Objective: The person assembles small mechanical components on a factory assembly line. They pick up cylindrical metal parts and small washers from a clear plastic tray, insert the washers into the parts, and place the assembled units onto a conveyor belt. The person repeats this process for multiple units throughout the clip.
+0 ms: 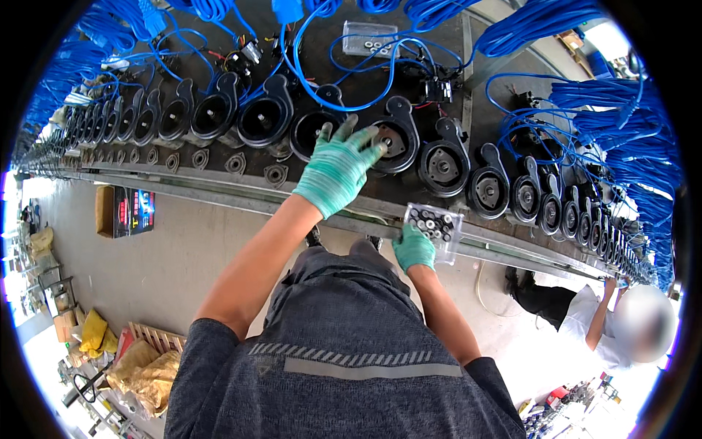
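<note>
My left hand, in a green-and-white striped glove, reaches over the row of black round housings on the bench. Its fingers are spread, and their tips are at a housing with a metal plate inside. Whether a fingertip touches the central shaft I cannot tell. Partly covered by this hand is another black housing just to the left. My right hand, gloved in green, grips a clear plastic box at the bench's front edge. Small black and pale rings lie inside the box.
Coiled blue cables hang along the bench's back. A second clear box with rings stands behind the housings. Loose metal plates line the left front edge. On the floor is a carton. Another person works at the far right.
</note>
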Demonstrator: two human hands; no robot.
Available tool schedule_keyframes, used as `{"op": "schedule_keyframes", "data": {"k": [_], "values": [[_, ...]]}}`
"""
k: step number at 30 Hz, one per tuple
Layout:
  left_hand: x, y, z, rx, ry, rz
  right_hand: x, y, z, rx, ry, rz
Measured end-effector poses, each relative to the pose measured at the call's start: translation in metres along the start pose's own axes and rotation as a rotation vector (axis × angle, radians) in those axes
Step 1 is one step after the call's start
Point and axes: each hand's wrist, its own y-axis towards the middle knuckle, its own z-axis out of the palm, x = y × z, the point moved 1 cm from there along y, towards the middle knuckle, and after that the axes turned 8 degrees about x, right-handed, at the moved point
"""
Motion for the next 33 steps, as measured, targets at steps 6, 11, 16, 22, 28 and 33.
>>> {"op": "schedule_keyframes", "data": {"k": [6, 11, 16, 22, 28, 33], "values": [[0.049, -0.082, -0.002, -0.286, -0.458, -0.293, 0.088, 0.026, 0.016, 0.043, -0.004, -0.076], [0.088, -0.130, 0.077, 0.054, -0.343, -0.487, 0.117, 0.023, 0.001, 0.027, 0.057, -0.070], [0.083, -0.098, 0.101, 0.267, -0.224, -0.527, 0.059, 0.021, -0.002, -0.241, 0.083, 0.014], [0.074, -0.080, 0.101, 0.403, -0.175, -0.495, 0.034, 0.037, 0.000, -0.308, 0.074, -0.164], [0.069, -0.069, 0.085, 0.576, -0.092, -0.398, 0.049, 0.033, -0.003, -0.068, -0.165, -0.255], [0.072, -0.060, 0.102, 0.575, -0.020, -0.438, 0.033, 0.045, 0.003, -0.060, -0.175, -0.316]]}}
